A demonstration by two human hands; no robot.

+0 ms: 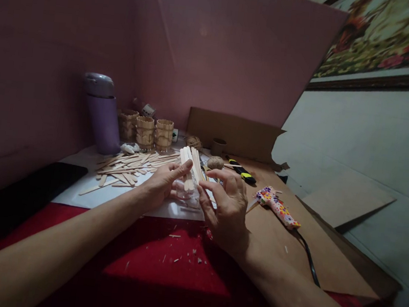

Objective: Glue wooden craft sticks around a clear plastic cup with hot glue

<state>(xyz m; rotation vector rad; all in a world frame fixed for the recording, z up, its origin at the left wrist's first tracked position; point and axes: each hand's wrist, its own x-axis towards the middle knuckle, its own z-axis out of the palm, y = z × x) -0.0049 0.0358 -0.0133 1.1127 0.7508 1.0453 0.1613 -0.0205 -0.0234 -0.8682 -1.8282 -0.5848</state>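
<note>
My left hand (166, 182) is closed around a clear cup-like piece (182, 191) with several pale craft sticks (189, 169) standing side by side along it. Its thumb presses on the sticks. From the right, my right hand (225, 202) pinches with thumb and forefinger at the lower end of the rightmost stick. Whether the clear piece is a whole cup is partly hidden by my fingers. Behind my left wrist, a heap of loose craft sticks (125, 169) lies on white paper (75, 189).
A glue gun (277, 206) with a flowered cover lies right on cardboard (311, 254), its black cord trailing forward. Behind are a yellow-black utility knife (241, 170), a twine ball (215, 162), stick-covered cups (163, 135) and a purple bottle (103, 120). Scraps dot the red cloth (161, 276).
</note>
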